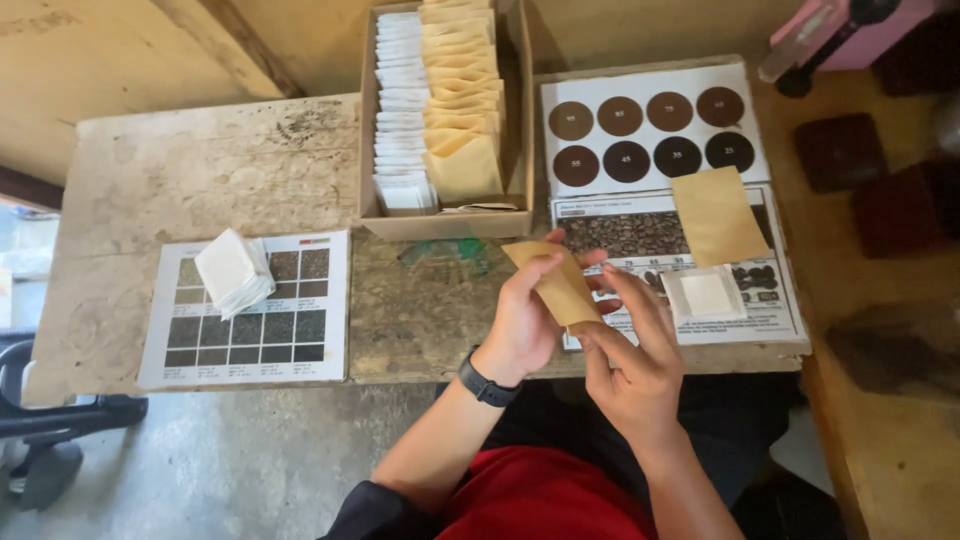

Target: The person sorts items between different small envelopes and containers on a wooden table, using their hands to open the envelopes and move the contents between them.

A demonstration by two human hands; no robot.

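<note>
A seated person works at a worn wooden bench (200,170), holding a small tan paper pouch (555,285) between both hands just above the bench's near edge. The left hand (525,320), a dark watch on its wrist, is closed on the pouch's lower side, thumb along its face; the right hand (635,345) pinches the pouch's bottom corner with its fingers bent. Just beyond the right hand, a second tan pouch (718,215) and a small white filter bag (706,295) lie on a printed chart of roasted beans (640,235), with a card of brown colour discs (650,125) farther off. Straight ahead of the hands, a cardboard box (445,215) stands packed with rows of tan pouches and white bags, which suggests most of the stock is yet to be handled. Well off to the left hand's side, a short stack of white bags (235,270) rests on a chart of ground samples (250,310).
</note>
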